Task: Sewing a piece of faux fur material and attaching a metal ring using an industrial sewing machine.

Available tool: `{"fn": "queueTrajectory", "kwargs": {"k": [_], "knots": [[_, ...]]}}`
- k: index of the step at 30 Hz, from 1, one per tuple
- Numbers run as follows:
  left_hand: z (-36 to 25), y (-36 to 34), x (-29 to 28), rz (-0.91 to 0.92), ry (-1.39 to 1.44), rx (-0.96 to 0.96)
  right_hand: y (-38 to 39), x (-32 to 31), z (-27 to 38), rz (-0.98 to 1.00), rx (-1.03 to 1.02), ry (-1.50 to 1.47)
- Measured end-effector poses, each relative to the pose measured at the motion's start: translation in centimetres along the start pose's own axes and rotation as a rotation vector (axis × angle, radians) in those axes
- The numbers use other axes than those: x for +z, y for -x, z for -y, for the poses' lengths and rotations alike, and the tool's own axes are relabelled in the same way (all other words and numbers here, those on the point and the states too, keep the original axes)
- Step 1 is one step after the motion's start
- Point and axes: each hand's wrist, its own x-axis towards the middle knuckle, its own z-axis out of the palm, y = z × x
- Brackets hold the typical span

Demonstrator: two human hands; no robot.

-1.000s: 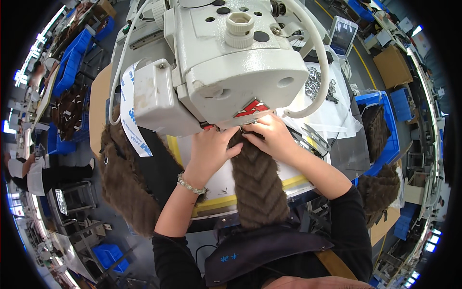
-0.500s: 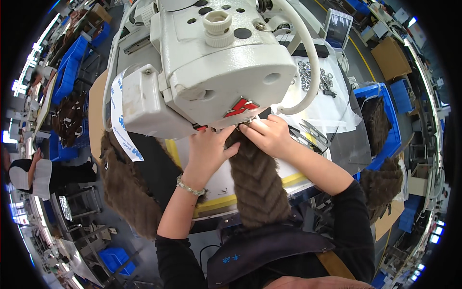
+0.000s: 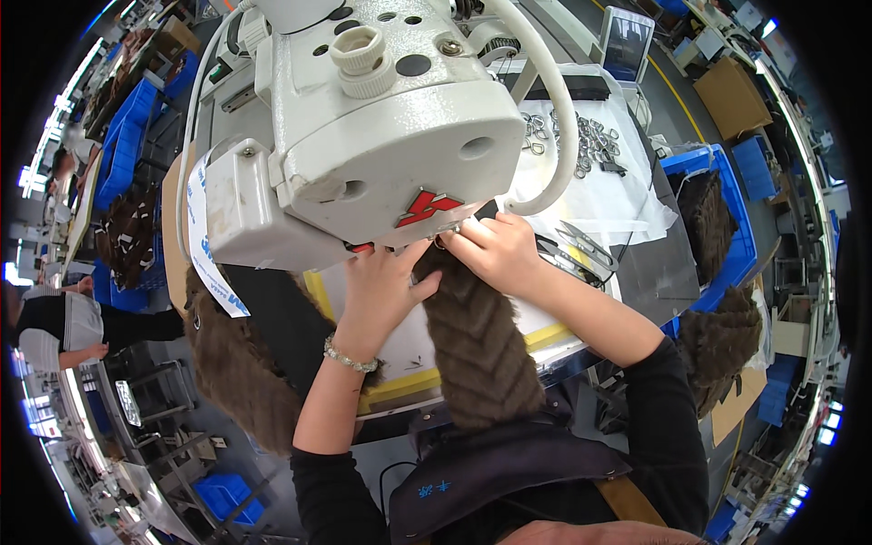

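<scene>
A long brown fur strip [image 3: 483,359] with a chevron pattern runs from my lap up under the white sewing machine head [image 3: 400,145]. My right hand [image 3: 495,254] is closed on the strip's far end, close under the machine. A small metal ring or fitting [image 3: 440,242] shows by its fingertips, partly covered. My left hand [image 3: 386,292] lies at the strip's left side, thumb apart from the fingers and touching the fur's edge. The machine hides its fingertips, and the needle too is out of sight.
Metal buckles [image 3: 595,145] lie on white sheeting behind the machine, with scissors [image 3: 586,250] right of my hand. More brown fur [image 3: 241,363] hangs at the left. Blue bins [image 3: 740,222] and another fur pile [image 3: 722,341] stand right. A co-worker [image 3: 68,327] is at far left.
The machine and both hands sit slightly further left in the picture, as the whole view has shifted. Both hands keep nearly the same place on the fur. The co-worker's arms have moved.
</scene>
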Motion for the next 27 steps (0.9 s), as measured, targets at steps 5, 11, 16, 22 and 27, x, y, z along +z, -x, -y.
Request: {"fn": "queueTrajectory", "kwargs": {"k": [5,11,16,22,27], "knots": [[-0.2,0.0,-0.2,0.061,0.047,-0.047,0.3,0.5,-0.2,0.022,0.082,-0.1],[0.3,0.6,1.0,0.012,0.006,-0.008,0.2,1.1,-0.1,0.08,0.286,-0.322],[0.2,0.6,1.3,-0.039,0.039,0.03,0.3,0.7,-0.8,0.172,0.34,-0.401],[0.1,0.6,1.1,-0.026,0.064,0.006,0.0,1.1,-1.5,0.161,0.352,-0.543],[0.3,0.6,1.4,-0.062,0.094,0.019,-0.1,0.9,-1.9,0.32,0.469,-0.585]]}}
